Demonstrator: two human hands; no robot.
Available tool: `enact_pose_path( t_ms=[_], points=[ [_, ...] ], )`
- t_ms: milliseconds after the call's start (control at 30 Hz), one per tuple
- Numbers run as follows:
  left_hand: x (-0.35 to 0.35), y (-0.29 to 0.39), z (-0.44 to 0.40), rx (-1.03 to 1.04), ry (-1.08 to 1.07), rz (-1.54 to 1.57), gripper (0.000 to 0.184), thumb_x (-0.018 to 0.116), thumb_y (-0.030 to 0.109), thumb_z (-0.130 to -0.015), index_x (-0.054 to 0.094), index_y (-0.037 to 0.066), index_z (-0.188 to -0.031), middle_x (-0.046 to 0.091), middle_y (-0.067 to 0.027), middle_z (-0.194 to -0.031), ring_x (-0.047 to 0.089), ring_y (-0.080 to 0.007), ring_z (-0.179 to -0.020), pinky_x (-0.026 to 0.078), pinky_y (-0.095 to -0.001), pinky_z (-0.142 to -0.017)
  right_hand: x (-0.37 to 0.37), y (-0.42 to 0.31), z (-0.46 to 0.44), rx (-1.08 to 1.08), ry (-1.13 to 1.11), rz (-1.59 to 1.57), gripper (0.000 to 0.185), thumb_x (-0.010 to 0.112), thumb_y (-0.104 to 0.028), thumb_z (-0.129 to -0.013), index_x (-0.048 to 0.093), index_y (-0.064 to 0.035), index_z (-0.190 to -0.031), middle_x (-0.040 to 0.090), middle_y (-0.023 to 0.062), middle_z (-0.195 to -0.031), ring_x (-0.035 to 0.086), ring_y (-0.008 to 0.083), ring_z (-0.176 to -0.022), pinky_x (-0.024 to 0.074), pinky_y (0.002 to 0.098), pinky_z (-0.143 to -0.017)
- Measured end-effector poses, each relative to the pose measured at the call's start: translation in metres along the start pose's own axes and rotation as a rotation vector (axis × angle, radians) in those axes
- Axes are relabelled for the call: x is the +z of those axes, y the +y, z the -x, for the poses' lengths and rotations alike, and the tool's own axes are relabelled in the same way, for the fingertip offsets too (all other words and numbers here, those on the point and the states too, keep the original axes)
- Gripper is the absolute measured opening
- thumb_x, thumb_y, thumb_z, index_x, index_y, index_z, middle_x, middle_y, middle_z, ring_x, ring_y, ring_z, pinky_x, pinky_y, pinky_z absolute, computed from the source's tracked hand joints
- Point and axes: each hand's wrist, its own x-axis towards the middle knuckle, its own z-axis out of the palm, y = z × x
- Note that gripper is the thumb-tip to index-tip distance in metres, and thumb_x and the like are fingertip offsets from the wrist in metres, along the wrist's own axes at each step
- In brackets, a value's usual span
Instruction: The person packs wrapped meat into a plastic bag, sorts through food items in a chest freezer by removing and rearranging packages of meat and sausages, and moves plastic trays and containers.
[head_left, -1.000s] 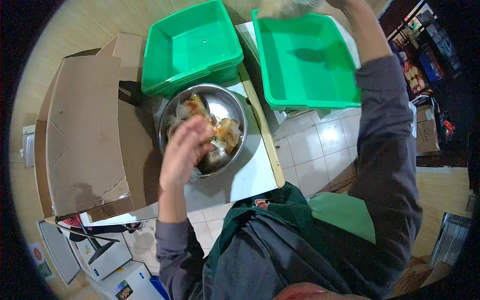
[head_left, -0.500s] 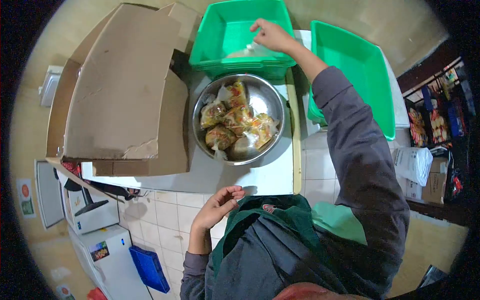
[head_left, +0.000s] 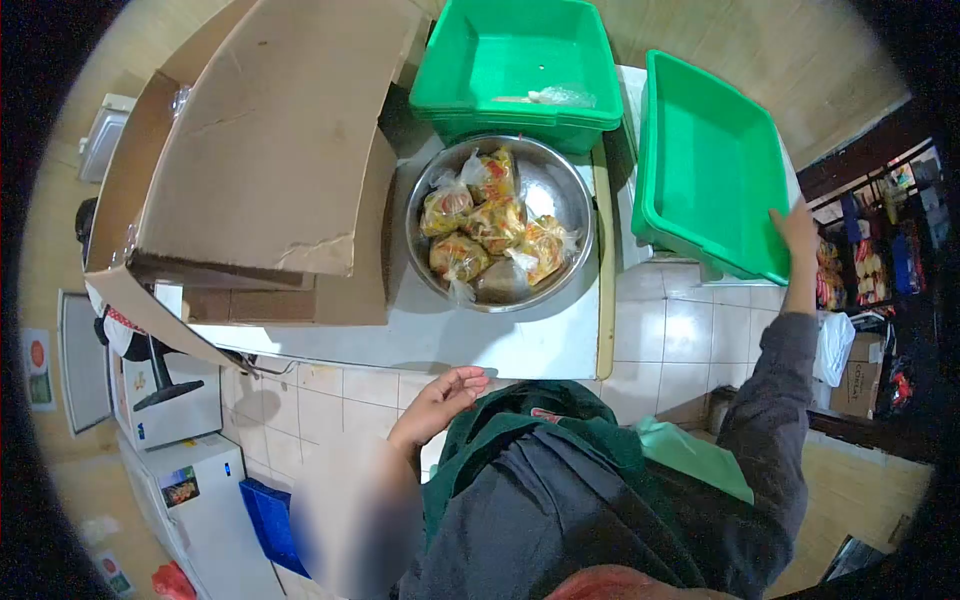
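My right hand [head_left: 797, 242] is at the right edge of a green plastic tub [head_left: 700, 165], thumb over the rim and the other fingers mostly hidden outside it. My left hand [head_left: 440, 408] hangs just off the table's front edge, fingers loosely stretched, holding nothing. In front of it stands a steel bowl [head_left: 562, 182] holding several knotted clear bags of yellow, green and red food [head_left: 497, 222]. One bag in the bowl [head_left: 502, 283] looks greyer. Behind the bowl, a stack of green tubs [head_left: 515, 118] has a clear plastic bag [head_left: 562, 97] in the top one.
A large open cardboard box [head_left: 265, 130] takes up the table's left side. The white table [head_left: 490, 345] has a yellowish right edge. At the lower left are a white fridge or freezer [head_left: 200, 520] and a blue crate [head_left: 268, 520]. Shelved packets [head_left: 870, 250] stand at right.
My right hand has left the stacked tub, where a clear bag now lies, and moved right and nearer to the other tub's edge. My left hand has barely moved. The whole view has shifted slightly.
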Motion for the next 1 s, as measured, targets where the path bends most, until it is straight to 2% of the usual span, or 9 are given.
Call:
enact_pose_path(
  t_ms=[67,167,300,433,467,500,567,833,1000],
  points=[
    [0.001,0.001,-0.002,-0.023,0.0,-0.016,0.037,0.052,0.014,-0.088,0.043,0.002,-0.122,0.052,-0.0087,-0.117,0.049,-0.0152,-0.108,0.041,-0.0284,-0.086,0.073,0.057,-0.008,0.074,-0.134,-0.042,0.063,0.061,-0.038,-0.075,0.044,0.0058,-0.117,0.057,0.0251,-0.103,0.057,0.0341,-0.095,0.0444,0.0409,-0.081],
    [0.005,0.002,-0.004,0.013,-0.009,-0.037,0.037,0.052,0.015,-0.088,0.043,0.001,-0.121,0.052,-0.0093,-0.118,0.049,-0.014,-0.107,0.04,-0.0265,-0.085,0.026,0.036,0.028,0.11,-0.36,-0.698,0.051,0.059,-0.03,-0.078,0.05,0.0064,-0.111,0.059,0.0228,-0.098,0.058,0.0285,-0.092,0.0443,0.0362,-0.079],
    [0.005,-0.009,0.006,0.063,-0.007,-0.041,0.039,0.052,0.016,-0.088,0.043,0.001,-0.122,0.052,-0.0098,-0.118,0.049,-0.0142,-0.107,0.04,-0.0262,-0.085,0.005,0.034,0.053,0.109,-0.11,-0.756,0.042,0.058,-0.024,-0.08,0.052,0.0051,-0.11,0.062,0.0165,-0.094,0.057,0.0244,-0.088,0.0428,0.0336,-0.079],
    [-0.013,-0.039,0.028,0.041,0.012,-0.017,0.041,0.054,0.02,-0.087,0.043,0.001,-0.122,0.052,-0.01,-0.117,0.049,-0.015,-0.107,0.041,-0.0272,-0.085,-0.046,0.068,0.076,0.045,0.05,-0.821,0.05,0.057,-0.034,-0.082,0.051,0.0022,-0.115,0.056,0.0195,-0.109,0.054,0.0247,-0.098,0.0399,0.0335,-0.084],
    [-0.02,-0.048,0.033,0.055,0.006,-0.014,0.043,0.055,0.023,-0.087,0.043,0.001,-0.122,0.053,-0.0098,-0.117,0.049,-0.0151,-0.107,0.042,-0.028,-0.085,-0.031,0.103,0.061,0.072,0.261,-0.655,0.056,0.054,-0.039,-0.083,0.048,0.0032,-0.119,0.055,0.0194,-0.112,0.052,0.026,-0.102,0.0372,0.0339,-0.088],
    [-0.028,-0.057,0.04,0.072,0.004,-0.009,0.044,0.056,0.025,-0.087,0.043,0.002,-0.122,0.053,-0.0096,-0.116,0.05,-0.0153,-0.106,0.043,-0.0287,-0.084,-0.078,0.094,0.073,0.011,0.226,-0.503,0.059,0.051,-0.041,-0.085,0.045,0.0056,-0.121,0.053,0.0192,-0.117,0.049,0.0266,-0.107,0.0344,0.0342,-0.092],
    [-0.041,-0.074,0.054,0.145,0.029,-0.011,0.045,0.055,0.025,-0.087,0.043,0.001,-0.122,0.054,-0.0096,-0.115,0.051,-0.0147,-0.104,0.043,-0.028,-0.083,-0.14,0.075,0.092,0.034,0.306,-0.807,0.058,0.05,-0.041,-0.086,0.045,0.0039,-0.123,0.05,0.0198,-0.12,0.048,0.027,-0.109,0.0346,0.0353,-0.093],
    [-0.116,-0.139,0.189,0.238,0.227,0.086,0.043,0.054,0.023,-0.086,0.045,0.0,-0.121,0.054,-0.0076,-0.111,0.051,-0.0125,-0.097,0.044,-0.0256,-0.081,-0.378,-0.148,0.23,-0.282,0.515,-0.924,0.051,0.061,-0.029,-0.081,0.049,0.0109,-0.111,0.053,0.024,-0.106,0.052,0.0314,-0.09,0.0441,0.0397,-0.079],
    [-0.164,-0.209,0.289,0.22,0.434,0.269,0.044,0.053,0.027,-0.087,0.044,0.003,-0.123,0.053,-0.0081,-0.115,0.051,-0.0161,-0.103,0.044,-0.0292,-0.082,-0.431,-0.3,0.311,-0.669,0.586,-0.974,0.054,0.065,-0.027,-0.08,0.047,0.0083,-0.117,0.054,0.0219,-0.111,0.055,0.0291,-0.09,0.046,0.0373,-0.078]
  ],
)
